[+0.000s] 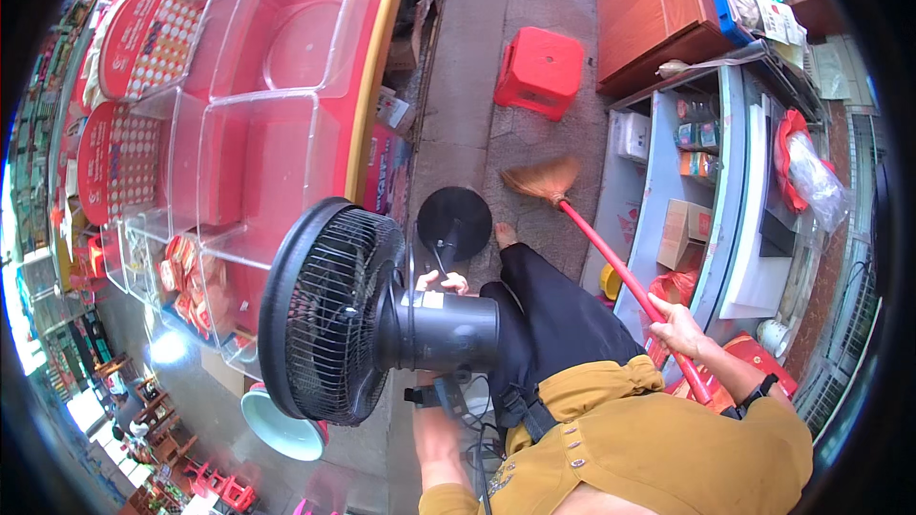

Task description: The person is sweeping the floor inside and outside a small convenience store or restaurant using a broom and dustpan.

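My right hand [676,329] is closed around the red handle [608,257] of a broom. Its straw head [545,179] rests on the paved floor, beyond my bare foot. A black stand fan [336,311] with a wire cage faces left in front of me, above its round base [454,224]. My left hand [442,282] is at the fan's pole [446,252], with fingers showing on both sides of it; the motor housing hides the rest of this hand.
A red plastic stool [544,71] stands ahead on the floor. Clear plastic bins [265,150] line the red-topped counter at left. Open shelves [658,179] and a wooden cabinet [647,7] flank the aisle at right. A pale basin [283,423] is at lower left.
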A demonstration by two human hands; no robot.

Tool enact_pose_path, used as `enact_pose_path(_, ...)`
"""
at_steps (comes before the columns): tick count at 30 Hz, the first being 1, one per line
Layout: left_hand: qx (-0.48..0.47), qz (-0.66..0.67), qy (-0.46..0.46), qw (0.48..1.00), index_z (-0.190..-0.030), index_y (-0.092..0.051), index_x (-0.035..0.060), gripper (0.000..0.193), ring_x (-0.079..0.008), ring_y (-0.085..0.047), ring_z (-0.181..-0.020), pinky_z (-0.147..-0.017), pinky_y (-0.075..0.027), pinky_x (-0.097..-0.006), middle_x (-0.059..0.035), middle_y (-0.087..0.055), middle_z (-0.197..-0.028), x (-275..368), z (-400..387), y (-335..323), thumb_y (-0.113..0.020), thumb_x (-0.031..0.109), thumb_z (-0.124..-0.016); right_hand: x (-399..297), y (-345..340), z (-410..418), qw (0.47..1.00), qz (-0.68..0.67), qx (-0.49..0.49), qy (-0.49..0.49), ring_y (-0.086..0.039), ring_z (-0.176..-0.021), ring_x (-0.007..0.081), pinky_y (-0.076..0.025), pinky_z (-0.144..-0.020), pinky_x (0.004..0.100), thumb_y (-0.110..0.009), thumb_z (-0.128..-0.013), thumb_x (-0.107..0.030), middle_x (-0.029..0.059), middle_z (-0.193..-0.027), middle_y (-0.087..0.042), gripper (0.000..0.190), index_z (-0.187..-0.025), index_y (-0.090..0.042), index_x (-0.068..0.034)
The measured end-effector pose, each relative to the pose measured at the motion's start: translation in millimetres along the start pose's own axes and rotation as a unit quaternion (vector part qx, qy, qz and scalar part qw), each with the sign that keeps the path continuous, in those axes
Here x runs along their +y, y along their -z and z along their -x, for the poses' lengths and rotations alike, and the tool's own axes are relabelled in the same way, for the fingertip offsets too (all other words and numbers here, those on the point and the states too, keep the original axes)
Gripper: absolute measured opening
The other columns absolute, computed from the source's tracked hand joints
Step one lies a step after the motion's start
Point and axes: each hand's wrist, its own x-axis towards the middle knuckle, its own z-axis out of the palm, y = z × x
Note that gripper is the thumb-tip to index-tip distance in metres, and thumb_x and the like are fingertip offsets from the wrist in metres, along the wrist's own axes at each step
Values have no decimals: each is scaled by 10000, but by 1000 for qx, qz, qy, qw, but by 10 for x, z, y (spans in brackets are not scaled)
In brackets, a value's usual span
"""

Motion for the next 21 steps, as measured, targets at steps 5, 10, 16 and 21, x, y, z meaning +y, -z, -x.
enact_pose_path(5, 31, 141, 140, 980, -824, -365, 35, 242, -92, -438, -653, -667, -386, -229, -28, -353, -762, 433, -224, 127, -575, 85, -715, -138, 79, 161, 999, -36, -13, -19, -460, -414, 82, -418, -400, 241, -482, -743, -80, 4, -520, -467, 628, -1332, -300, -197)
enact_pose_path(10, 92, 226, 163, 956, -815, -391, 52, 190, -88, -425, -681, -626, -404, -226, -32, -361, -757, 229, -366, -160, -547, 134, -744, -4, 208, -309, 972, 161, 41, 165, -527, -473, 260, -452, -499, 363, -492, -720, -77, 178, -568, -508, 622, -1307, -320, -186)
enact_pose_path(16, 113, 188, 165, 962, -828, -411, 27, 259, -118, -414, -597, -596, -407, -262, -49, -375, -772, 340, -335, -23, -587, 19, -638, 146, 449, -906, 876, 443, 65, 177, -546, -532, 345, -446, -501, 438, -527, -718, -100, 188, -590, -535, 671, -1330, -254, -138)
enact_pose_path(21, 97, 199, 142, 965, -810, -397, 22, 242, -117, -402, -590, -577, -405, -234, -56, -370, -769, 319, -308, -165, -565, 8, -636, 200, 787, -708, 884, 439, 29, 157, -551, -547, 348, -454, -539, 434, -537, -695, -108, 190, -611, -542, 656, -1310, -312, -152)
